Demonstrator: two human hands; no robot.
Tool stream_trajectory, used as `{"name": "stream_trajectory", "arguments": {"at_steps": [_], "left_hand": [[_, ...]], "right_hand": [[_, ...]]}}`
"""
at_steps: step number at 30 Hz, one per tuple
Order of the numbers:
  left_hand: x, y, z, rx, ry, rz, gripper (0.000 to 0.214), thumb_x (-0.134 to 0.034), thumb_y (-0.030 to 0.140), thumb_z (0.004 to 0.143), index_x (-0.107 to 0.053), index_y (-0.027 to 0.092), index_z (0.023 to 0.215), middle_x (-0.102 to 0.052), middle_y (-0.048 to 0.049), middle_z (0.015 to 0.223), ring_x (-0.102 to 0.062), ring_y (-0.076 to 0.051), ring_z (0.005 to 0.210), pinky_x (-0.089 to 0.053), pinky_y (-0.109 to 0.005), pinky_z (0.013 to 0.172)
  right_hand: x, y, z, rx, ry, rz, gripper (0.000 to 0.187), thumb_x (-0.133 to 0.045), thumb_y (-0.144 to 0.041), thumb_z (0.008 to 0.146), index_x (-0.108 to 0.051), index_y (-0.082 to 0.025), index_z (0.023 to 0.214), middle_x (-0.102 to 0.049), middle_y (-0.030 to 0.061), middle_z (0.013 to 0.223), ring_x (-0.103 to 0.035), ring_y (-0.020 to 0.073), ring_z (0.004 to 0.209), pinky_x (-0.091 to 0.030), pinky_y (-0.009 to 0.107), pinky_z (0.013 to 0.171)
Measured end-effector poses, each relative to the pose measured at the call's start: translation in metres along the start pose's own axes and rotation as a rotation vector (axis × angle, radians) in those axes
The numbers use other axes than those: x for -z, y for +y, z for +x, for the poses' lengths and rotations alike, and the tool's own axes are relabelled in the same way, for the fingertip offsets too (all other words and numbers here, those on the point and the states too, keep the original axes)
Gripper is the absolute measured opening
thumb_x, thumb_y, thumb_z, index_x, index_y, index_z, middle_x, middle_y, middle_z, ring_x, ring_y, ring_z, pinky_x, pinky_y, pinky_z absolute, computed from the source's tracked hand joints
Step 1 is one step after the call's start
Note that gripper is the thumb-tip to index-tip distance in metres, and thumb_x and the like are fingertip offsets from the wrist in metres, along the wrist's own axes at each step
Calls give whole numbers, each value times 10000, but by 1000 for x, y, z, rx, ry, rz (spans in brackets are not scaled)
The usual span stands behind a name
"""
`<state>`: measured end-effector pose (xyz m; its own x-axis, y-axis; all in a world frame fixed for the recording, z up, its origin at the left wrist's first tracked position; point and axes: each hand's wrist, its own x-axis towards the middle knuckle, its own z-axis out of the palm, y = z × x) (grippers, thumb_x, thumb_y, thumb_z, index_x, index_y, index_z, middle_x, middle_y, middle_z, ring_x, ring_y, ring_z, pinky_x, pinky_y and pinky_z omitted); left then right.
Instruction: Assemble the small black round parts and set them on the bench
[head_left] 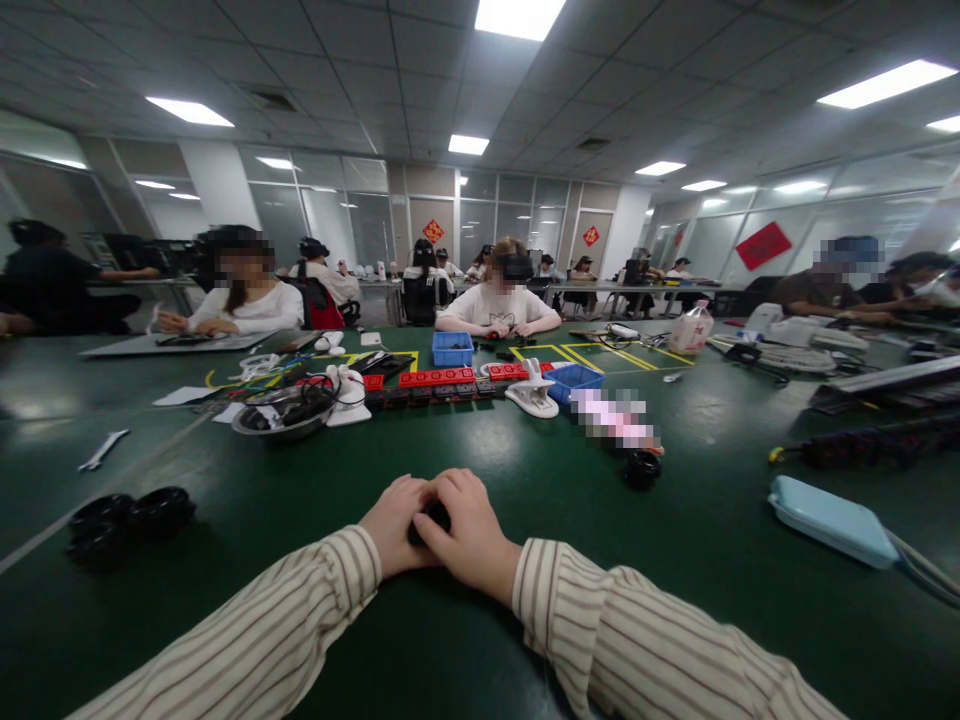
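- fingers [461,490] of both hands, the left hand [397,525] and the right hand [480,535], curl together around a small black part [433,518], the right thumb laid over it.
- the black part, mostly hidden by the hands, is on the near side of the red socket strip [439,378], well apart from it; whether it touches the green bench [247,490] cannot be told.
- left of the red socket strip stands a metal bowl [274,434] of black cords, a white clip stand [346,395] between the two.
- at the strip's right end, a second white clip stand [534,397] sits near a blue bin [576,380]; another blue bin [452,348] rests behind the strip.
- three glossy black round pieces [161,510] and a wrench [103,450] lie well to the strip's left, nearer the wearer.
- right of the strip and nearer the wearer lie one more black round piece [643,468] and, farther right, a light blue case [831,522].
- behind the strip, a co-worker [495,305] sits in a white top.
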<state>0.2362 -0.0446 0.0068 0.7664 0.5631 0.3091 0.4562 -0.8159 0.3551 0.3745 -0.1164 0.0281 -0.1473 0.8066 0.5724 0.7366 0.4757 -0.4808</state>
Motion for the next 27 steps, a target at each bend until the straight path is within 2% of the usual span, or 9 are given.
{"name": "stream_trajectory", "arguments": {"at_steps": [4,8,11,15,21,27], "left_hand": [[3,-1,1,-33,-5,-25,436,-654,318,591,-538,178,987,-579,-69,970,-533,-270,963,-317,-481,982],[5,-2,1,-75,-30,-129,416,-636,259,586,-549,130,972,-563,-77,935,-542,-252,899,-441,-401,857],[3,-4,1,-67,-26,-173,401,-642,263,584,-543,152,956,-559,-66,956,-534,-250,920,-441,-393,864],[3,-3,1,-62,-17,-149,362,-639,262,587,-547,146,917,-567,-73,944,-536,-251,904,-438,-396,854],[4,2,2,-39,13,-37,556,-704,363,538,-536,145,1021,-588,-77,947,-540,-287,923,-394,-453,892],[4,2,3,-36,-3,-69,388,-663,265,564,-555,167,924,-582,-52,899,-541,-239,865,-439,-390,831]], "right_hand": [[-2,2,0,5,-29,-10,86,-551,-197,713,-487,-170,762,-508,27,807,-432,173,798,-350,319,756],[1,1,0,63,-42,62,120,-495,-110,654,-494,-170,758,-525,19,788,-449,170,799,-348,315,769],[3,0,0,106,-48,112,185,-467,-75,624,-518,-172,772,-542,13,786,-461,167,813,-340,316,796],[4,-1,-1,109,-38,121,177,-483,-84,645,-529,-170,793,-545,16,803,-462,168,828,-337,318,805],[2,-1,0,9,6,67,136,-576,-196,716,-518,-161,833,-531,37,866,-445,180,847,-347,326,793],[-2,3,2,-6,-28,20,102,-605,-210,726,-517,-165,750,-528,16,788,-446,165,805,-348,311,770]]}}
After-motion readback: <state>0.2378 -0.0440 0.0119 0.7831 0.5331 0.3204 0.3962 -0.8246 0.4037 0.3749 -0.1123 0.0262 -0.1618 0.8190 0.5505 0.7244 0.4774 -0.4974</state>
